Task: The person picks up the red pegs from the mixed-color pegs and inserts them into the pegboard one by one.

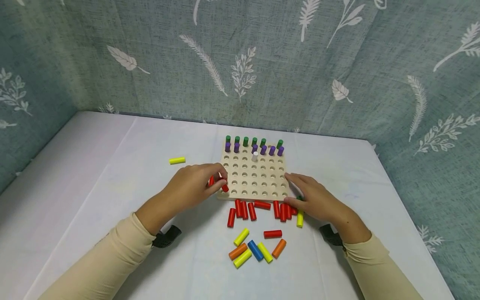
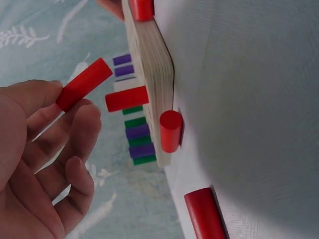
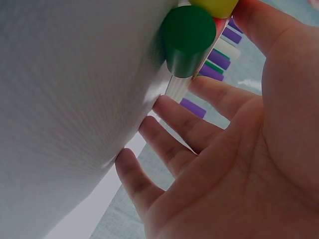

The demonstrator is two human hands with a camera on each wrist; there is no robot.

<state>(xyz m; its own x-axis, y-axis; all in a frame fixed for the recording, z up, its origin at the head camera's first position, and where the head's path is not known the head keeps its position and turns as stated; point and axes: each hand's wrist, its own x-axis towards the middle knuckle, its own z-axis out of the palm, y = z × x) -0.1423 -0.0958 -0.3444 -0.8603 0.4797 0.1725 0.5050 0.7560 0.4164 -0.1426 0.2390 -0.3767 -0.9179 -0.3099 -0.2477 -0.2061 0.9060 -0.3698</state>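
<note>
My left hand [image 1: 193, 185] is over the near left part of a wooden peg board [image 1: 249, 198]. Between thumb and finger it pinches a red peg [image 2: 83, 83], held tilted. Just beyond it, another red peg [image 2: 127, 99] stands in the board. Green pegs [image 1: 245, 141] and purple pegs [image 1: 271, 151] stand along the far side, with one white peg [image 1: 255, 156] in front of them. My right hand [image 1: 318, 198] rests at the board's right edge, fingers extended, index fingertip against the board. Under that hand lie a green peg [image 3: 189, 42] and a yellow peg [image 1: 300, 218].
Several loose red pegs [image 1: 262, 205] lie along the board's near edge. Closer to me are yellow pegs [image 1: 242, 258], orange pegs [image 1: 279, 248] and a blue peg [image 1: 256, 251]. One yellow peg [image 1: 177, 160] lies apart at left on the white tablecloth [image 1: 112, 175]. A patterned curtain [image 1: 262, 62] stands behind.
</note>
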